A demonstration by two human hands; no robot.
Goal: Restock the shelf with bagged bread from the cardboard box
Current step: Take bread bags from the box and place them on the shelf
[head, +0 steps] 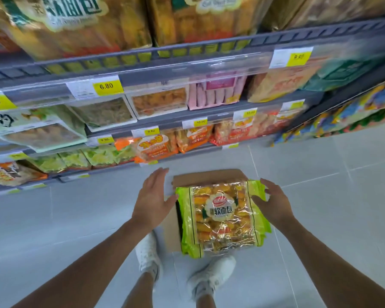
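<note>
A bag of bread (pixel 222 216) with green side strips and a clear middle lies flat over the open cardboard box (pixel 207 176) on the floor. My right hand (pixel 272 202) curls its fingers around the bag's right edge near the top corner. My left hand (pixel 152 197) is spread flat at the bag's left edge, thumb touching the green strip. Similar bread bags (pixel 80 25) stand on the top shelf. The inside of the box is hidden under the bag.
Grey shelves (pixel 142 57) with yellow price tags rise in front, filled with snack bags on every level. White floor tiles (pixel 320 174) spread around the box. My two white shoes (pixel 211 276) stand just behind the box.
</note>
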